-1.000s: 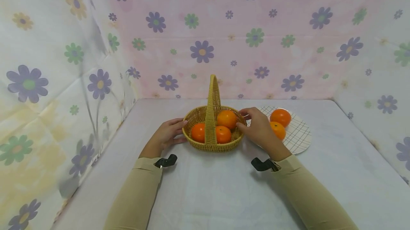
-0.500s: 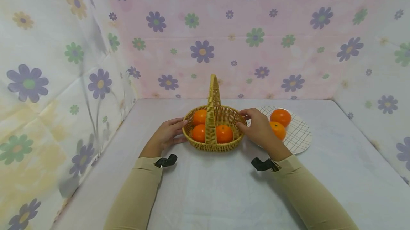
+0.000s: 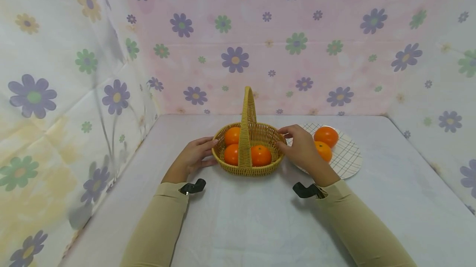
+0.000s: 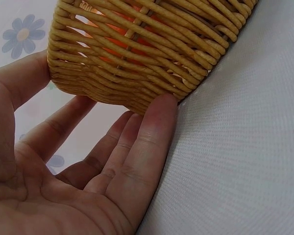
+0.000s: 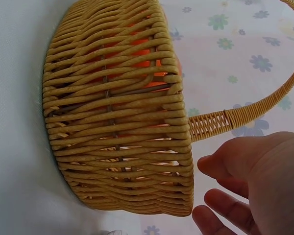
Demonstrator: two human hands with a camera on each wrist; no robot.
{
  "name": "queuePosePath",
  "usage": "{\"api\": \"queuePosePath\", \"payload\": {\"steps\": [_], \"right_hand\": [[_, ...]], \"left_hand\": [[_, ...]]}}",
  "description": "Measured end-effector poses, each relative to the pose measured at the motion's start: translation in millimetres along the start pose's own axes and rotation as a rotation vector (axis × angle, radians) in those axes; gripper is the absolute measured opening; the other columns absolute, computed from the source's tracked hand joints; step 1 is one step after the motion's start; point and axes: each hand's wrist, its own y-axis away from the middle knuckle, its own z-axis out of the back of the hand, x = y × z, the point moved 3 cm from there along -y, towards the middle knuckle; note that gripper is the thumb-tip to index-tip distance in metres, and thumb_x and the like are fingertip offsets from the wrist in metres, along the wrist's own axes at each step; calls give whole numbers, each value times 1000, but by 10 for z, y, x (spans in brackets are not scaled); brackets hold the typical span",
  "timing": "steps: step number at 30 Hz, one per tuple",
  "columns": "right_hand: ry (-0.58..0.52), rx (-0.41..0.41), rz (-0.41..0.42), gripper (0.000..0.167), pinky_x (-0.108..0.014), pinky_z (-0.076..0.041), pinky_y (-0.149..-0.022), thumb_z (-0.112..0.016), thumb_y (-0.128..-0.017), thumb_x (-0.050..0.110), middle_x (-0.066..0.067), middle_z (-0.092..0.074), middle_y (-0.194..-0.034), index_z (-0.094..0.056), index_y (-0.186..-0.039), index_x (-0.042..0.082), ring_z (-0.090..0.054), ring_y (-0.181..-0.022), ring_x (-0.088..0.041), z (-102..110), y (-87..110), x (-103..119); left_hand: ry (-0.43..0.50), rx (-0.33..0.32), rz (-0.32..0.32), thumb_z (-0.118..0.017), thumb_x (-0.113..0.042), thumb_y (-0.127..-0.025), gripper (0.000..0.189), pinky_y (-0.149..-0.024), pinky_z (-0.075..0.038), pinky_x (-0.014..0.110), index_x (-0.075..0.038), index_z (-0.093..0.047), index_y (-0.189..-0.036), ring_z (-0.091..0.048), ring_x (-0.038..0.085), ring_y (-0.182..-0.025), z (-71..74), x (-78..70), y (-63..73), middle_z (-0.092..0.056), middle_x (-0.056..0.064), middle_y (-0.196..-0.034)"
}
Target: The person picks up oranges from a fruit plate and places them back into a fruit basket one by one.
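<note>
A yellow woven basket (image 3: 247, 171) with a tall arched handle (image 3: 244, 134) stands on the table. Inside are a mandarin (image 3: 261, 156) right of the handle, and a front-left mandarin (image 3: 231, 154) and a back-left mandarin (image 3: 232, 136) on the other side. My left hand (image 3: 195, 154) touches the basket's left end; in the left wrist view its outstretched fingers (image 4: 152, 142) rest against the weave, low near the tabletop. My right hand (image 3: 303, 147) is at the right end of the rim. In the right wrist view its thumb (image 5: 215, 164) and fingers stand just off the rim.
Behind my right hand a white plate (image 3: 347, 161) with dark grid lines holds a back orange fruit (image 3: 326, 136) and a front orange fruit (image 3: 323, 151), the latter partly hidden by the hand. Flower-printed cloth (image 3: 260, 81) walls the white table (image 3: 238, 225) at the back and sides.
The mandarin at the back of the basket has rolled from the right half to the left half. My right thumb has shifted slightly right. The left hand stays in place.
</note>
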Motion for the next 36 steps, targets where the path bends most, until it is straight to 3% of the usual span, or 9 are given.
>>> {"api": "queuePosePath", "payload": {"steps": [10, 36], "right_hand": [[5, -24, 27, 36, -52, -54, -104, -73, -95, 23, -9, -64, -131, -68, -129, 14, -61, -121, -30, 70, -14, -45], [-17, -121, -1, 33, -58, -51, -106, -72, -96, 21, -15, -62, -135, -69, -127, 11, -60, -124, -35, 438, -62, -284]], "left_hand": [[5, -4, 0, -75, -42, -95, 59, -94, -61, 48, -18, -57, -146, -63, 27, -128, 7, 3, -6, -61, 8, -145], [10, 0, 1, -80, -46, -90, 66, -94, -61, 47, -18, -58, -146, -63, 26, -128, 16, 8, -7, -61, 7, -145]]}}
